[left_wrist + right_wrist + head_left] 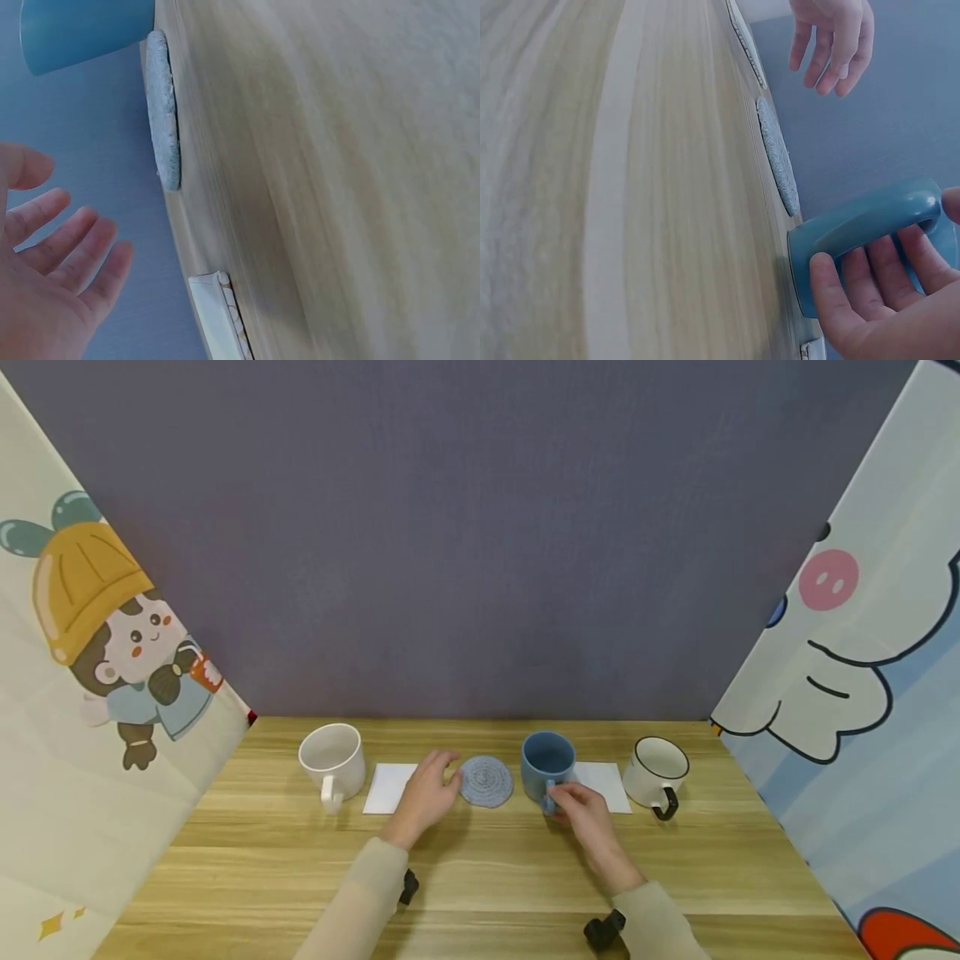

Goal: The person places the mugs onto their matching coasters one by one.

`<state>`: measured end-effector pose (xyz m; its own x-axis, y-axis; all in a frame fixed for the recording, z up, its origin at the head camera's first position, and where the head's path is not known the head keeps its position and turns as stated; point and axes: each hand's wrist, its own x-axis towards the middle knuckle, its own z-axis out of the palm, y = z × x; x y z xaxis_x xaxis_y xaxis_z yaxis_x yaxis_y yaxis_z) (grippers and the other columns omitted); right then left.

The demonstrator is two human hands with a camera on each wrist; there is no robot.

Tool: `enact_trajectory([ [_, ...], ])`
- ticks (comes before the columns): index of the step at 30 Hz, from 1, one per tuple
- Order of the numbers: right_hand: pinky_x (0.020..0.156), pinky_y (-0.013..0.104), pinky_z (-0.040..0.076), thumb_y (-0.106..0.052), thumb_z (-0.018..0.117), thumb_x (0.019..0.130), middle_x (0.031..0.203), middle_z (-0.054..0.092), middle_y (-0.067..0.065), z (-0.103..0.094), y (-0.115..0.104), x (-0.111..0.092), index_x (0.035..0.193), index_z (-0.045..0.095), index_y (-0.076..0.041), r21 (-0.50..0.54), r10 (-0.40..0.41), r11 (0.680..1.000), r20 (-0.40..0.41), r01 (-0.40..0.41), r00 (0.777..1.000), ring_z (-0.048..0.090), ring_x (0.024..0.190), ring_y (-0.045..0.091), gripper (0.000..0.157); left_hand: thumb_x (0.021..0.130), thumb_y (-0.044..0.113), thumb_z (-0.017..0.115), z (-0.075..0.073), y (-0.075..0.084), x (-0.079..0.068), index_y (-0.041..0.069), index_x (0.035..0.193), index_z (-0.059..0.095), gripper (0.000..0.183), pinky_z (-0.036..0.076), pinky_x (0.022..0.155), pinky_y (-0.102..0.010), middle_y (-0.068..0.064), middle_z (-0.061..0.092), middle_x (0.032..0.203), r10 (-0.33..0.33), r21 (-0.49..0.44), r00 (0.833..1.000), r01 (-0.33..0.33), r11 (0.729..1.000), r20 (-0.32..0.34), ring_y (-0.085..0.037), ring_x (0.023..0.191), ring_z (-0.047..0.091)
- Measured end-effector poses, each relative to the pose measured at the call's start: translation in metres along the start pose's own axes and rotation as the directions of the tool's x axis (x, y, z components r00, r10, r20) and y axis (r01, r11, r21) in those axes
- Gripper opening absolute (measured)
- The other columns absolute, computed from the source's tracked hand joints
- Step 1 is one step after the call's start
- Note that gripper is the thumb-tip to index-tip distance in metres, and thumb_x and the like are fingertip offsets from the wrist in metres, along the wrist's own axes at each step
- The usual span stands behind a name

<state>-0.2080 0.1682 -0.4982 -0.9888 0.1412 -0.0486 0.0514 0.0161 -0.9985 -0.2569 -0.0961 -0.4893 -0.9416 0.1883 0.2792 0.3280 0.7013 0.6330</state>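
Observation:
My right hand (591, 828) holds the handle of a blue mug (538, 782), with its fingers curled round the handle in the right wrist view. Upright, the mug stands between a round grey-blue woven coaster (486, 782) and a white square coaster (609, 787), whose left part it hides. Over the other white square coaster (384, 787) hovers my left hand (427, 795), just left of the round coaster. Its fingers (75, 244) are loosely bent, and nothing is in them in the left wrist view.
A white mug (333, 762) stands at the left, its handle toward me. To the right is a white mug with a black rim and handle (651, 777). Behind the wooden table (495, 877) rises a dark grey panel (480, 543); printed cloths hang at both sides.

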Motion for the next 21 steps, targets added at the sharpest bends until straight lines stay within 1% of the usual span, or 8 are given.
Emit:
enact_trajectory([
  [4,0.079,0.03,0.056,-0.012,0.066,0.098,0.094,0.07,0.008,0.001,0.0,0.001,0.102,0.067,0.012,0.024,0.013,1.0,-0.003,-0.013,1.0,0.064,0.087,0.012,0.024,0.099,0.018,0.062,0.002,0.0,0.002,0.002,0.131,0.063,0.036,0.044,0.105,-0.053,-0.014,0.062,0.131,-0.007,0.01,1.0,0.007,1.0,0.014,-0.034,0.124,0.056],
  [10,0.079,0.029,0.056,-0.014,0.068,0.097,0.091,0.071,0.008,0.003,0.0,0.001,0.097,0.068,0.009,0.078,0.042,0.996,0.002,-0.042,0.999,0.067,0.088,0.016,0.023,0.098,0.016,0.061,0.006,-0.001,0.005,-0.001,0.13,0.063,0.036,0.041,0.109,-0.053,-0.015,0.062,0.132,-0.004,0.019,0.999,0.004,1.0,0.034,-0.036,0.128,0.054],
  [15,0.078,0.029,0.056,-0.016,0.068,0.098,0.089,0.071,0.007,0.004,0.001,0.002,0.096,0.069,0.009,0.09,0.048,0.995,0.008,-0.049,0.999,0.066,0.086,0.014,0.025,0.098,0.015,0.062,0.008,-0.001,0.007,-0.001,0.128,0.064,0.035,0.043,0.107,-0.054,-0.016,0.062,0.131,0.005,0.037,0.999,-0.007,0.999,0.052,-0.037,0.127,0.054],
  [21,0.078,0.029,0.056,-0.015,0.067,0.098,0.088,0.071,0.007,0.005,0.002,0.002,0.098,0.068,0.01,0.094,0.045,0.995,-0.001,-0.045,0.999,0.066,0.086,0.015,0.025,0.097,0.017,0.063,0.011,-0.004,0.01,0.0,0.128,0.064,0.035,0.045,0.105,-0.053,-0.016,0.062,0.131,-0.009,0.067,0.996,0.003,0.998,0.087,-0.036,0.126,0.056],
])
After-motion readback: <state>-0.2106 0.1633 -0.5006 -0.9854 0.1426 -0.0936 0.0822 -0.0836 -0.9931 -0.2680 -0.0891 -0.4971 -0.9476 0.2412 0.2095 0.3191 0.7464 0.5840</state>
